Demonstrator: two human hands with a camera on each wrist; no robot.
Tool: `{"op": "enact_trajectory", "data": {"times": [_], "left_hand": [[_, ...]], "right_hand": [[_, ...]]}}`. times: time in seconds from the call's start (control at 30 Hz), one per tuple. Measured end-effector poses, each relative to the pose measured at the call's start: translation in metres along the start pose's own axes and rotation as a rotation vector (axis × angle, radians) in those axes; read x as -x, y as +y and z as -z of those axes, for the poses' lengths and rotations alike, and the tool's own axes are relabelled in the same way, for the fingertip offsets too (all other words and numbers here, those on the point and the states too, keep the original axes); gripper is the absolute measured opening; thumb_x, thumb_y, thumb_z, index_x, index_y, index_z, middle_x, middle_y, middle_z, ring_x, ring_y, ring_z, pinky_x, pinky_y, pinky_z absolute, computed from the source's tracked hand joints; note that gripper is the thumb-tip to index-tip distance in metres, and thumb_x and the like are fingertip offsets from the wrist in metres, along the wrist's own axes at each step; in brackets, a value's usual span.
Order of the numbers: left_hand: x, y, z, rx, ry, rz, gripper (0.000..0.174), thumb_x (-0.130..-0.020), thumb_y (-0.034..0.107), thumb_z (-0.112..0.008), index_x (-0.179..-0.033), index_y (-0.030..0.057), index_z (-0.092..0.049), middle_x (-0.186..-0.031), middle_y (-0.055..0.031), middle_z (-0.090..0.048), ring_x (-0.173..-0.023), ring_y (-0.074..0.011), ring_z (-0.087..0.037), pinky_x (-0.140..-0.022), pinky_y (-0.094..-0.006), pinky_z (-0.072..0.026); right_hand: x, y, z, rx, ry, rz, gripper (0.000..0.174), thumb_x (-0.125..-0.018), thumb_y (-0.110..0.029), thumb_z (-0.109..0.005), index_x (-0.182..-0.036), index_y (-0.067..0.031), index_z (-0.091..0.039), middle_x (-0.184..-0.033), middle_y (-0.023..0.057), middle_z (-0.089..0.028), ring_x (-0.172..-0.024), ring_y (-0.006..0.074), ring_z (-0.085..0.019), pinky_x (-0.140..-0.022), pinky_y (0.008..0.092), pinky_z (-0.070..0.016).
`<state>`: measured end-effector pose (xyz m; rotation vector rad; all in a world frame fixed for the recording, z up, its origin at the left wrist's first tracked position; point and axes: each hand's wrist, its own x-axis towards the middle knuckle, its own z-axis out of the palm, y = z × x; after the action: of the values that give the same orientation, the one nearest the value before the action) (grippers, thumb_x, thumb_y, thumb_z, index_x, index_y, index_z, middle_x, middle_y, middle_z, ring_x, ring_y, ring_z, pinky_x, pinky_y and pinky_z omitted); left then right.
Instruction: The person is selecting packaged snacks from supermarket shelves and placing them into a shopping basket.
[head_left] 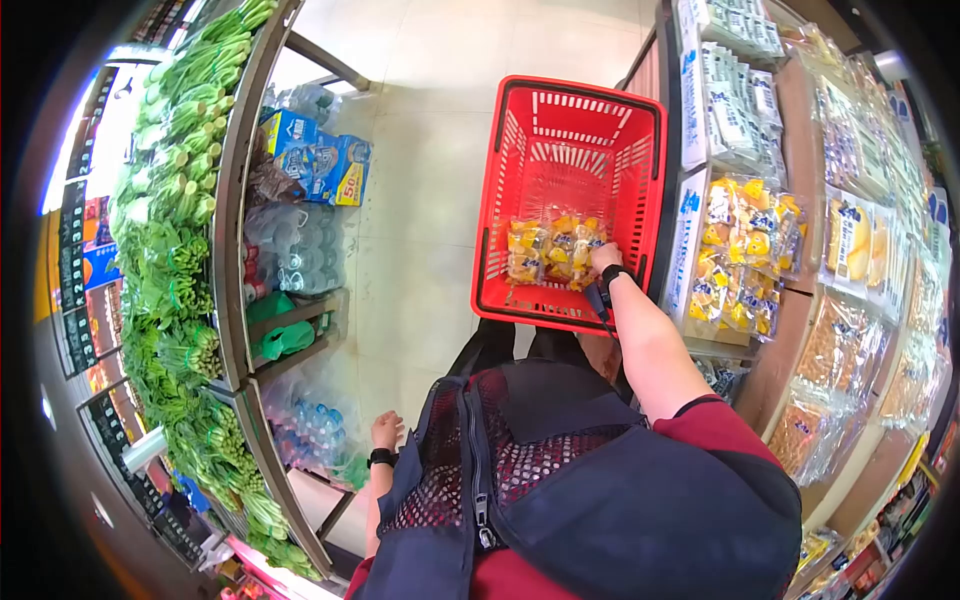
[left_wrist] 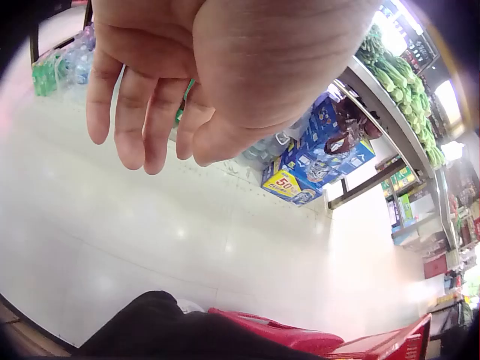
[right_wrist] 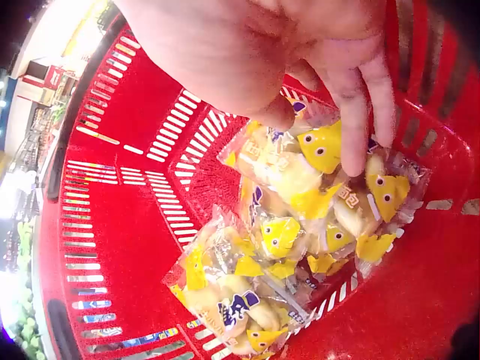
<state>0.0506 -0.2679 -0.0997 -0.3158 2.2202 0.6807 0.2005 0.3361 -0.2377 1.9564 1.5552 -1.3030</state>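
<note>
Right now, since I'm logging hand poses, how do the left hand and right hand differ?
The left hand hangs outside the red basket; the right hand reaches inside it. The left hand is well away from the bagged packets in the basket; the right hand is right at them. Both wear dark wristbands.

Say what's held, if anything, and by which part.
Left hand: nothing. Right hand: fingers over a clear plastic yellow-printed snack bag; grip can't be told.
</note>
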Motion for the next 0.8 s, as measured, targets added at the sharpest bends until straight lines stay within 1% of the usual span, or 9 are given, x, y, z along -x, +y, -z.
{"op": "enact_trajectory", "data": {"times": [0.1,0.2,0.3,0.37,0.43,0.53,0.63,0.73,0.8], "left_hand": [[0.003,-0.018,-0.001,0.016,0.006,0.122,0.03,-0.085,0.02,-0.053,-0.111,0.0069,-0.054,-0.09,-0.0068,-0.064,-0.069,-0.0131,-0.059,-0.053,-0.0254,-0.0455],[0.004,-0.023,-0.006,0.067,0.005,0.189,0.029,-0.085,0.019,-0.053,-0.111,0.007,-0.054,-0.088,-0.0067,-0.064,-0.067,-0.0124,-0.058,-0.051,-0.0247,-0.0449],[0.006,-0.009,-0.006,0.102,-0.004,0.164,0.03,-0.084,0.019,-0.053,-0.111,0.0064,-0.054,-0.088,-0.0066,-0.064,-0.067,-0.0125,-0.058,-0.052,-0.025,-0.0451],[0.003,0.008,-0.005,0.09,-0.022,0.127,0.03,-0.084,0.019,-0.053,-0.111,0.0061,-0.054,-0.089,-0.0067,-0.064,-0.067,-0.0126,-0.058,-0.053,-0.0251,-0.0453],[-0.007,0.018,-0.007,0.128,0.012,0.108,0.031,-0.084,0.019,-0.054,-0.112,0.0056,-0.053,-0.091,-0.0072,-0.064,-0.069,-0.0129,-0.059,-0.055,-0.0255,-0.0458],[-0.038,0.025,-0.01,0.2,-0.061,0.123,0.031,-0.085,0.02,-0.053,-0.113,0.0054,-0.053,-0.092,-0.0073,-0.063,-0.071,-0.0134,-0.059,-0.057,-0.0261,-0.0461],[-0.054,0.052,-0.02,0.118,-0.095,0.038,0.031,-0.086,0.021,-0.053,-0.113,0.0061,-0.053,-0.093,-0.007,-0.063,-0.072,-0.0139,-0.059,-0.058,-0.0273,-0.0464],[-0.075,0.079,-0.035,0.118,-0.179,-0.016,0.031,-0.086,0.022,-0.053,-0.113,0.007,-0.053,-0.093,-0.0066,-0.063,-0.073,-0.0142,-0.06,-0.059,-0.028,-0.0467],[-0.089,0.099,-0.046,0.076,-0.226,-0.027,0.03,-0.086,0.021,-0.053,-0.113,0.0074,-0.053,-0.093,-0.0065,-0.063,-0.073,-0.0143,-0.06,-0.059,-0.028,-0.0466]], "right_hand": [[-0.01,0.005,-0.012,0.047,0.007,-0.034,0.045,-0.08,-0.019,-0.052,-0.12,0.0016,-0.045,-0.123,0.0236,-0.047,-0.111,0.0392,-0.049,-0.091,0.0428,-0.0432],[0.019,-0.001,-0.005,0.237,0.102,0.088,0.028,-0.082,-0.017,-0.048,-0.099,0.0012,-0.061,-0.106,0.0223,-0.059,-0.101,0.0357,-0.057,-0.086,0.0428,-0.0461],[0.001,0.009,-0.015,0.161,0.154,0.131,0.034,-0.078,-0.028,-0.059,-0.101,-0.0032,-0.062,-0.103,0.0229,-0.06,-0.102,0.0347,-0.057,-0.086,0.0426,-0.0457],[-0.002,0.011,-0.016,0.169,0.202,0.17,0.029,-0.076,-0.024,-0.059,-0.098,-0.0049,-0.062,-0.099,0.022,-0.061,-0.098,0.0349,-0.058,-0.082,0.0428,-0.0463],[0.018,0.001,-0.004,0.09,0.16,0.429,0.026,-0.076,-0.016,-0.052,-0.097,-0.0024,-0.061,-0.094,0.0234,-0.061,-0.092,0.0361,-0.059,-0.079,0.0433,-0.0464],[0.051,-0.015,0.012,-0.134,0.201,0.488,0.023,-0.073,-0.02,-0.06,-0.087,-0.0023,-0.057,-0.084,0.0213,-0.062,-0.083,0.0354,-0.06,-0.073,0.0412,-0.0467],[0.101,-0.023,0.043,-0.341,0.159,0.656,0.02,-0.075,-0.019,-0.062,-0.081,-0.0029,-0.051,-0.074,0.0161,-0.06,-0.073,0.0244,-0.062,-0.067,0.0346,-0.0472],[0.143,-0.019,0.074,-0.728,0.013,0.745,0.014,-0.081,-0.011,-0.059,-0.079,-0.0038,-0.048,-0.069,0.0029,-0.057,-0.065,0.0059,-0.056,-0.056,0.0244,-0.0451],[0.176,-0.016,0.107,-0.78,0.102,0.822,0.014,-0.083,-0.009,-0.059,-0.079,-0.0036,-0.047,-0.084,0.0035,-0.06,-0.07,0.0046,-0.054,-0.06,0.0216,-0.0443]]}}
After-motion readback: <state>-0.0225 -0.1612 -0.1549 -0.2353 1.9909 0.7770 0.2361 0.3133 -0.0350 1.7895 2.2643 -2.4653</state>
